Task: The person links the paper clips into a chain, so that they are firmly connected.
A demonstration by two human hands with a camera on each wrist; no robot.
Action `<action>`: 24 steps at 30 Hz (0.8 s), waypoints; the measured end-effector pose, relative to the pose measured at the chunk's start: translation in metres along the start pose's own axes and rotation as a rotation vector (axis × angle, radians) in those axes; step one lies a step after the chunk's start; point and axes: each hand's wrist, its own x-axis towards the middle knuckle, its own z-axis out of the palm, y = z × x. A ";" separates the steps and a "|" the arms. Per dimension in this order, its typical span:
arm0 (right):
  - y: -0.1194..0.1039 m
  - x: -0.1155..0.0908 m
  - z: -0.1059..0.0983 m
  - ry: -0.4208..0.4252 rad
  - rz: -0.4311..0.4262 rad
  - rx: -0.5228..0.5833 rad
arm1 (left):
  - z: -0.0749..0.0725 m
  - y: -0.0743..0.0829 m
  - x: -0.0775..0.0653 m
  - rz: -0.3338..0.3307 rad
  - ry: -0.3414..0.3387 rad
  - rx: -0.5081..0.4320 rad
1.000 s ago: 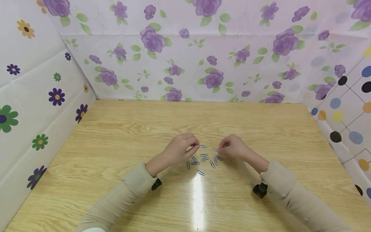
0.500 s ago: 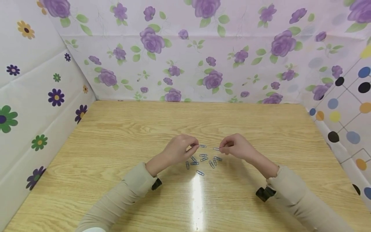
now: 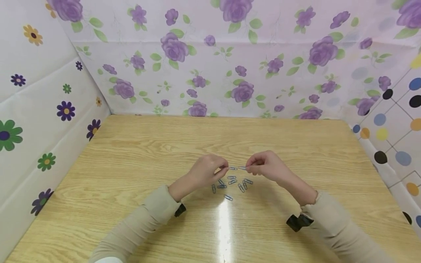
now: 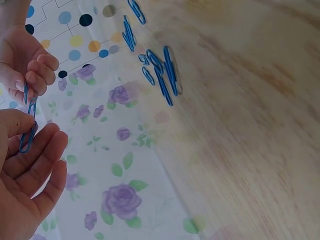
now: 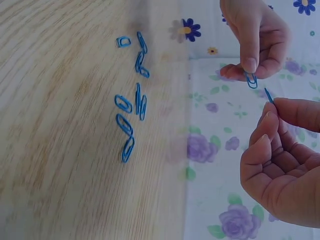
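My left hand (image 3: 207,170) pinches a blue paper clip (image 4: 29,131) between thumb and forefinger, its free end pointing right. Facing it, my right hand (image 3: 268,165) pinches a second blue paper clip (image 5: 269,94), seen nearly edge-on in the right wrist view. The free ends of the two clips face each other with a small gap in the right wrist view. Both hands are raised over the table, just beyond a loose scatter of blue paper clips (image 3: 241,187). Part of each held clip is hidden by the fingertips.
The clips lie on a wood-grain table (image 3: 158,142), one paper clip (image 3: 228,197) nearer the front than the others. Flower-printed cloth (image 3: 210,73) stands behind the table, with a dotted cloth (image 3: 394,146) at the right side. Light glares on the table's front middle.
The two hands have come closer together, the left moving slightly right and the right slightly left. The gap between the held paper clips has narrowed. The scattered clips lie as before.
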 end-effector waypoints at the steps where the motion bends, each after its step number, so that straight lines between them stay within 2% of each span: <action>1: -0.001 0.000 0.001 -0.002 -0.001 0.007 | 0.000 0.000 0.000 0.002 0.001 0.006; 11: -0.005 0.009 0.011 -0.016 -0.019 0.075 | 0.000 0.002 0.001 0.051 0.039 0.045; 24: -0.004 0.009 0.015 -0.035 -0.006 0.098 | -0.001 0.003 0.001 0.070 0.054 0.048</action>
